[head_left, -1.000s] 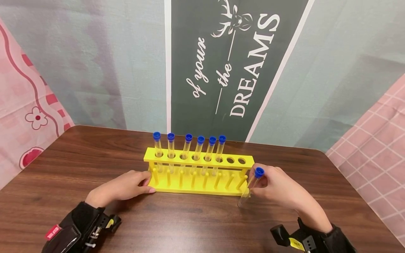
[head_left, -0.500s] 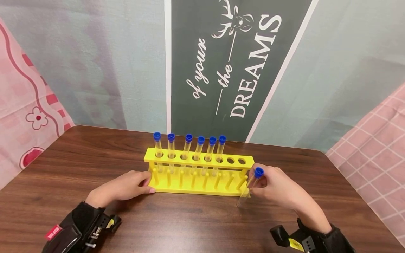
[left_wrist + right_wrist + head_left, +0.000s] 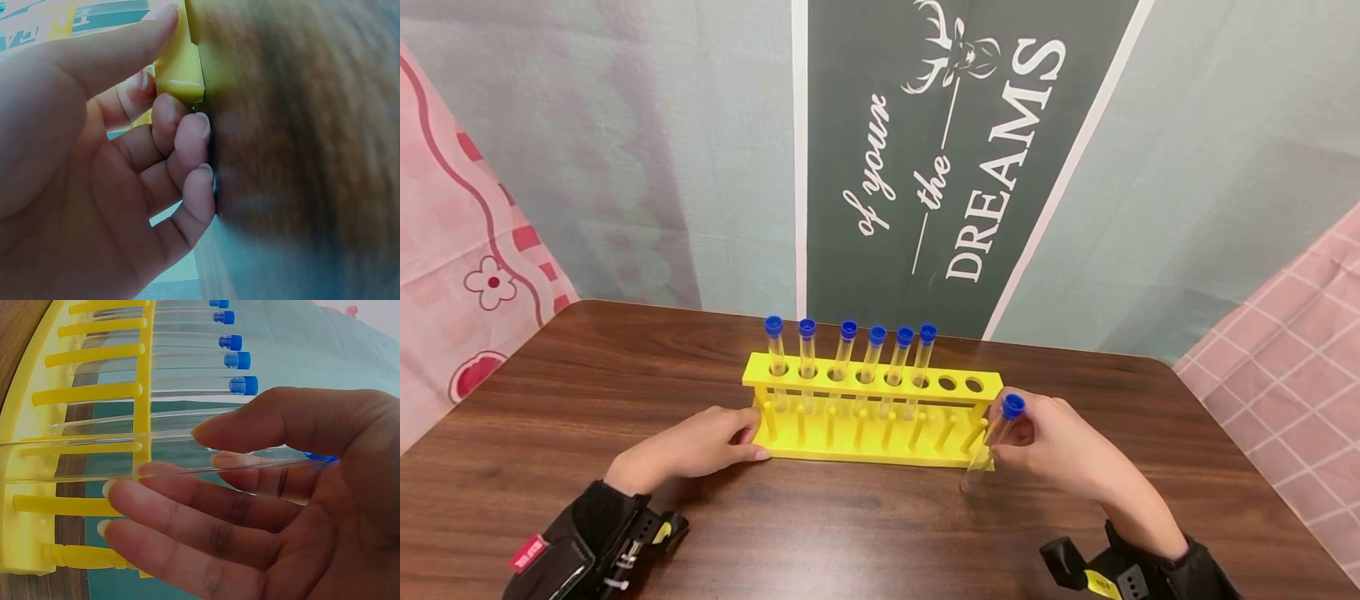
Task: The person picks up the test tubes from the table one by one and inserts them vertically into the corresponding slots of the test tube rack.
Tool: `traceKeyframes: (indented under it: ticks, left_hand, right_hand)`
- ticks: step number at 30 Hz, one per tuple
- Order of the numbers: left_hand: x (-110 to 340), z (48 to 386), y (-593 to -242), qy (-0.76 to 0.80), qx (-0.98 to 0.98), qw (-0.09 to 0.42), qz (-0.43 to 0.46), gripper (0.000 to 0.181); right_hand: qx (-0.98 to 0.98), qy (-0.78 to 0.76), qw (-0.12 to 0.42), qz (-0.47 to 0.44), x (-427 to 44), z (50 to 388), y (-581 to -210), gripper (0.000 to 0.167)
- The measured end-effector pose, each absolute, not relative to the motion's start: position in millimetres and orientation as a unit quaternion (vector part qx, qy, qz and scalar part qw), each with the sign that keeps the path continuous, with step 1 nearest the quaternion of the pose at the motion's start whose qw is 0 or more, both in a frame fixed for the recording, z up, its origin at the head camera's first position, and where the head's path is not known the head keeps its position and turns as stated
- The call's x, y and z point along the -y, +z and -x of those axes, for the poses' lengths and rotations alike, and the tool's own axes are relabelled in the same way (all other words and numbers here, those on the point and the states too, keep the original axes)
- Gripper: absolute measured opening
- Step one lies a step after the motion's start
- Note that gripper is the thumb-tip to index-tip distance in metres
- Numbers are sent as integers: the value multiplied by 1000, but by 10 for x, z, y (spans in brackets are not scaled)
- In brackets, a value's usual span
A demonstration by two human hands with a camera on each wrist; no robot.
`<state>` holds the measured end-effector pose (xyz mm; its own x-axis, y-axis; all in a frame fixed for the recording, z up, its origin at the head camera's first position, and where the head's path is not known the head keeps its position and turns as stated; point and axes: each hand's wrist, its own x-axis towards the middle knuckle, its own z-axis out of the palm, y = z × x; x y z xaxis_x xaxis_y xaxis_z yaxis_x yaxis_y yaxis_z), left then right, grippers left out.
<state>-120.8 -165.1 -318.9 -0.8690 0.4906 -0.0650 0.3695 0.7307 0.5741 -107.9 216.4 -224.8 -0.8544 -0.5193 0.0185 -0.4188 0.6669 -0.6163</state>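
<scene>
A yellow test tube rack (image 3: 872, 455) stands on the table. Several clear test tubes (image 3: 840, 362) with blue caps fill its holes from the left, and the two rightmost holes hold nothing. My left hand (image 3: 700, 442) grips the rack's left end, its thumb on the base (image 3: 178, 65) and the other fingers curled at the end. In front of the rack's right end, my right hand (image 3: 1060, 442) pinches another blue-capped test tube (image 3: 977, 473), tilted with its cap up and to the right. In the right wrist view this clear tube (image 3: 75, 464) passes between thumb and fingers.
The brown wooden table (image 3: 835, 533) extends in front of the rack and to both sides. Behind it hangs a grey-green cloth (image 3: 700, 167) with white lettering. Pink cloths hang at the left (image 3: 467, 250) and right (image 3: 1292, 358).
</scene>
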Motion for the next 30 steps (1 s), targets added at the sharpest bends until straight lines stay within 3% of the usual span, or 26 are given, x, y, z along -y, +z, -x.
traceKeyframes:
  ticks: [30]
  left_hand:
    - [1666,1192,-3196,288,-922,111,-232,34]
  right_hand:
    - [-918,-306,56,247,-2077,1065,-2118,20]
